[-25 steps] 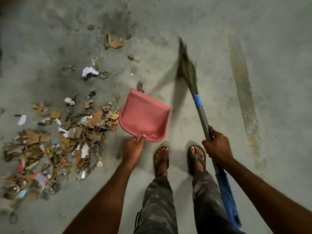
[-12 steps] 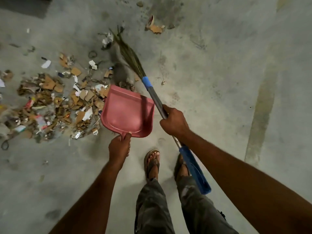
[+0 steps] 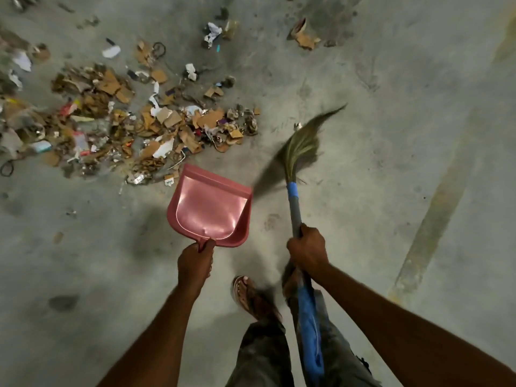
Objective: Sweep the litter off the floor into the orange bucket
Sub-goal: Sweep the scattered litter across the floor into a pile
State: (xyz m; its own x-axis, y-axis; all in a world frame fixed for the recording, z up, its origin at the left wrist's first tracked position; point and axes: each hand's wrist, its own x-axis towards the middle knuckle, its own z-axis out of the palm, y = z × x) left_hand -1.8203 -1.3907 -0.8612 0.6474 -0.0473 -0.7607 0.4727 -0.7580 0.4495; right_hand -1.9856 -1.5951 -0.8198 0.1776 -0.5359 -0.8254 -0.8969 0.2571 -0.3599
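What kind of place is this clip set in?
Probably a garage, warehouse or similar utility space: bare, stained concrete floor, a faded yellow stripe like a bay marking, and scattered cardboard litter.

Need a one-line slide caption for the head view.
Left hand holds an empty pink dustpan beside the litter pile; right hand grips the broom, bristles blurred.

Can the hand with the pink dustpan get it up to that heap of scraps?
Probably yes. The left hand grips the dustpan by its handle, and the pan's open edge is beside the nearest scraps of the litter pile. Nothing stands between; the broom is off to the right.
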